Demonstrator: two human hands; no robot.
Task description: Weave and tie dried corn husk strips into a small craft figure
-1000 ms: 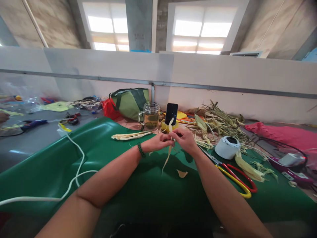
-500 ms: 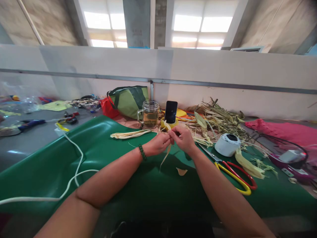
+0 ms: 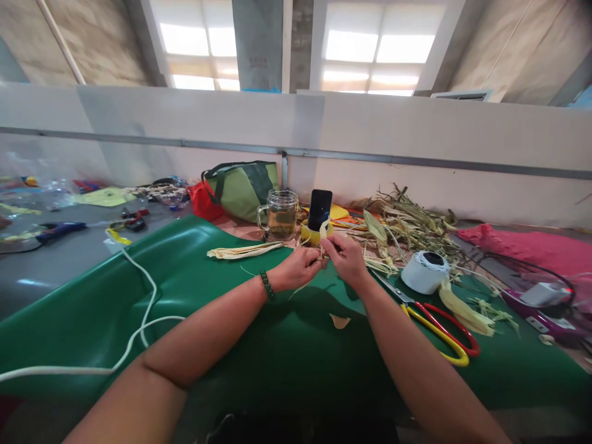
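Observation:
My left hand (image 3: 298,268) and my right hand (image 3: 343,259) meet above the green mat (image 3: 194,296), fingers pinched together on a pale dried husk strip (image 3: 323,230). The strip's top sticks up between the fingertips; a thin tail shows below my left hand. A green bead bracelet (image 3: 265,285) is on my left wrist. A small husk scrap (image 3: 340,321) lies on the mat under my hands.
Flat husk strips (image 3: 243,250) lie at left. Behind my hands: a glass mug (image 3: 280,214), a phone (image 3: 320,209) in a yellow holder, a green bag (image 3: 240,188), a husk pile (image 3: 407,225). At right: a white tape roll (image 3: 424,271), red-yellow scissors (image 3: 439,330). A white cable (image 3: 139,308) crosses the left.
The long tail of the strip that hung below my hands has been drawn up and now shows only as a thin end. Both hands stayed together, shifting slightly.

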